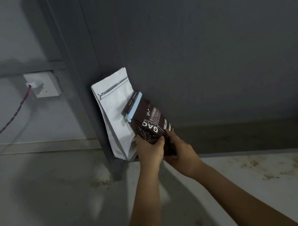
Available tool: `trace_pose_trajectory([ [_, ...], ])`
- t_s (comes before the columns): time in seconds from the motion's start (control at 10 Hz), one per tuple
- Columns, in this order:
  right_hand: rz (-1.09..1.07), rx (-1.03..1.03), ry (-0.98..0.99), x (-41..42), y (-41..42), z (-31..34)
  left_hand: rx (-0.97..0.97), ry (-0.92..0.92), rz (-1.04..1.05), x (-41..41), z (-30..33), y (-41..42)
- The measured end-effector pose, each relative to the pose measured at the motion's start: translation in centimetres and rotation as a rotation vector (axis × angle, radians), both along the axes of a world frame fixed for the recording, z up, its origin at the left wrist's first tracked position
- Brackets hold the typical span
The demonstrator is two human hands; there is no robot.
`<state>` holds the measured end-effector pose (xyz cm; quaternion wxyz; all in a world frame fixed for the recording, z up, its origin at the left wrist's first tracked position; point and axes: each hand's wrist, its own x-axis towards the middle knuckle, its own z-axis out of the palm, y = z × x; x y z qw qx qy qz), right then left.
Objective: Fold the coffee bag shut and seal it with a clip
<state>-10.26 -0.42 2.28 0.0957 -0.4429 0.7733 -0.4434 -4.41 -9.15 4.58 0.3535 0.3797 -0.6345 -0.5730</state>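
A dark brown coffee bag (151,120) with white lettering is held tilted to the left, just in front of the grey wall. Its top is folded over and a light blue clip (133,106) is clamped across the fold. My left hand (149,150) grips the bag's lower left side. My right hand (180,151) wraps its lower right side and bottom. The bag's base is hidden by my hands.
A taller white zip-top pouch (115,116) stands against the wall corner right behind the brown bag. A wall socket (46,86) with a plugged-in cable (6,125) is at left. The stained countertop (253,178) spreads below.
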Motion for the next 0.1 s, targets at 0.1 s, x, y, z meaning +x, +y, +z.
trace_pose_trajectory([
  [0.1, 0.028, 0.086, 0.009, -0.14, 1.74, 2.32, -0.067, -0.226, -0.095, 1.36, 0.89, -0.58],
])
